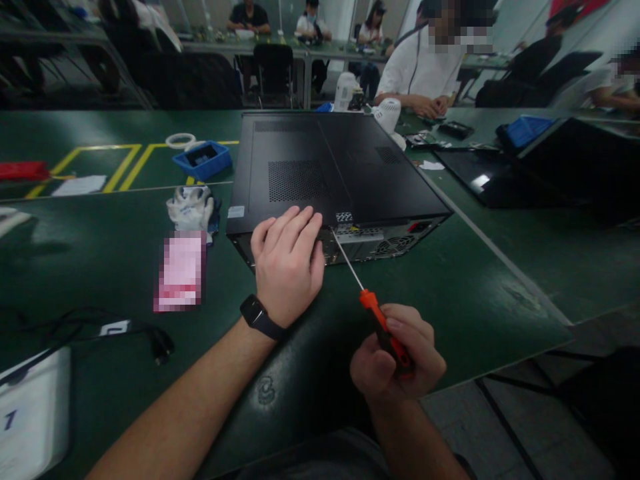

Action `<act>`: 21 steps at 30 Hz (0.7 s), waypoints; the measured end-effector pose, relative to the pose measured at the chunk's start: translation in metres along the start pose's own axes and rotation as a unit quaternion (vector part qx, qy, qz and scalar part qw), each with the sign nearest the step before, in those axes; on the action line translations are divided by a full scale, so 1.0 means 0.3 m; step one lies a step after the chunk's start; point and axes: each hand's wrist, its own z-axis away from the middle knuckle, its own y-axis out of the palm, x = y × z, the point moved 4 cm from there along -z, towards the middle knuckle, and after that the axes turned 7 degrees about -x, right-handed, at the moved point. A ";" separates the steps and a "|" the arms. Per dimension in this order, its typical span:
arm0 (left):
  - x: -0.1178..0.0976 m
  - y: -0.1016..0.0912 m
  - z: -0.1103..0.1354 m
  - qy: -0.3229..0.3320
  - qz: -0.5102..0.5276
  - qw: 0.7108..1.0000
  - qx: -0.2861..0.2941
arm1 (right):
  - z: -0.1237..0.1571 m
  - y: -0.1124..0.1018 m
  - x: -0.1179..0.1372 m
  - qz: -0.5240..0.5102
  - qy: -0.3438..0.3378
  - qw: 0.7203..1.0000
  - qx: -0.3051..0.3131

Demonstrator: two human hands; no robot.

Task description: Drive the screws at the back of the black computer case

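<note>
A black desktop computer case [295, 143] lies on its side on the green table, its rear panel facing me. My left hand [287, 267] rests on the case's near top edge, fingers stretched over the cover and holding nothing. In my right hand [400, 353], closed round its handle, is a screwdriver [371, 303] with a red and black grip. Its thin shaft slants up and to the left, and the tip meets the rear edge of the case just right of my left hand. Any screw at the tip is too small to make out.
Left of the case lie work gloves [193, 210], a blurred pink packet [181, 270] and a blue tray [205, 160]. Black cables [145, 333] and a white box [37, 413] are at the near left. A dark screen panel [480, 180] lies right. A person [420, 73] works across the table.
</note>
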 end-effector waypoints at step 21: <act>-0.003 -0.004 -0.002 0.008 -0.006 1.000 -0.001 | 0.020 0.003 0.005 0.052 -0.020 0.998 -0.004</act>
